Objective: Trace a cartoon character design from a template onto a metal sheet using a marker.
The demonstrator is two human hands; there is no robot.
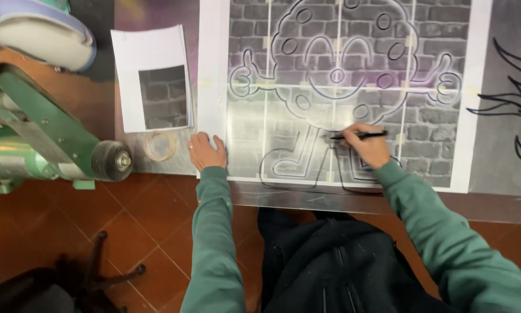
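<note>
The black marker (359,135) lies almost level in the right hand (366,145), its tip pointing left onto the clear sheet (307,110) just under the round cartoon figure, where the outline of the legs starts. The fingers are closed tightly around the marker. To trace well here, I think the hand should rest its side on the sheet and pull the line slowly along the pale contour of the brick-wall print (434,35) below. The left hand (206,152) lies flat on the white margin at the sheet's left edge, fingers a little apart, and it should press firmly so nothing slips. A roll of tape (160,145) sits just beside it, near a small printed paper (151,78).
</note>
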